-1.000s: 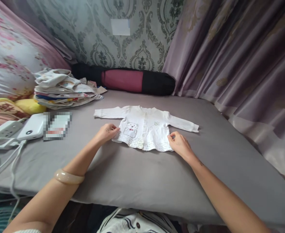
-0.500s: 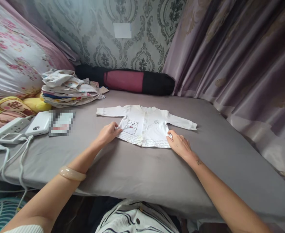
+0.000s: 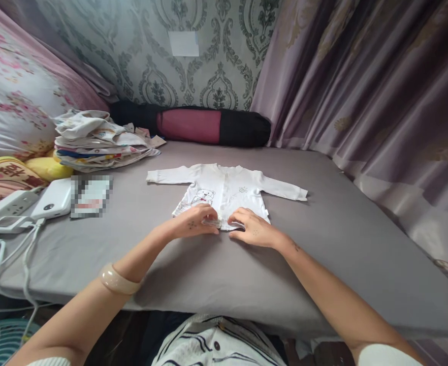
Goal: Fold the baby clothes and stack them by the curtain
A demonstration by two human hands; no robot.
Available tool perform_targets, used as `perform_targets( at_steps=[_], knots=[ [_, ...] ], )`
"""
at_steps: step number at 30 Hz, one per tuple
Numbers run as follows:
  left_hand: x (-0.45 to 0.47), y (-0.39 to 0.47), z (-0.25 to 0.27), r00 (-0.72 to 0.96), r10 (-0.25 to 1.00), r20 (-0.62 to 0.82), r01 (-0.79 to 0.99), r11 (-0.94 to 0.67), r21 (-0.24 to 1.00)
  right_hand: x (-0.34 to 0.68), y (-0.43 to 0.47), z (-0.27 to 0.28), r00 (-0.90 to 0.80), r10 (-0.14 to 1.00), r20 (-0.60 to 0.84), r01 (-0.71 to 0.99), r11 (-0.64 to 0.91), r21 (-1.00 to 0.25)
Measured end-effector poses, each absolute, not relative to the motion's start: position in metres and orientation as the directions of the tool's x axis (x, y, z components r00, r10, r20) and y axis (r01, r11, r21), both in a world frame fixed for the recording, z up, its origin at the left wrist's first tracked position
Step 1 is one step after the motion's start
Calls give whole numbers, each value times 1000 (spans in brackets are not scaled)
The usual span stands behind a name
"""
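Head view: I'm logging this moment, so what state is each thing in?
White shirt: spread out front up, sleeves out to both sides
Left hand: curled at the hem; grip unclear
Right hand: curled at the hem; grip unclear
Bracelet: worn on the left forearm
Clothes: piled up
Long bolster: lying along the wall
Purple curtain: hanging in folds

left fingers (image 3: pixel 207 210) + right fingers (image 3: pixel 242 213) | moved inward | shirt (image 3: pixel 226 185) sides → hem (image 3: pixel 224 224) middle
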State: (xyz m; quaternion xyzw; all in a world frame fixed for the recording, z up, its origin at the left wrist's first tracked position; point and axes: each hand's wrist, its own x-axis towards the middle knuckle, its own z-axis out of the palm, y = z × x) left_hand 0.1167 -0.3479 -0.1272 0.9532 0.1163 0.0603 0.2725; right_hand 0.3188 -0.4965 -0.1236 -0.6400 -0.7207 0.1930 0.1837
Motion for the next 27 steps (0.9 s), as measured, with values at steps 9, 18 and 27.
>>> perform_targets(
  at_steps=[9, 18, 27],
  knots=[
    [123, -354, -134, 956, 283, 83, 187, -801, 568, 323, -492, -136, -74, 988, 135, 812, 138, -567],
    [116, -364, -129, 967, 220, 127, 114, -821, 560, 323, -489, -135, 126, 990, 56, 640, -38, -768],
    [159, -353, -148, 890, 383, 249, 276, -885, 375, 328, -473, -143, 97, 986, 136, 891, -25, -453]
  ],
)
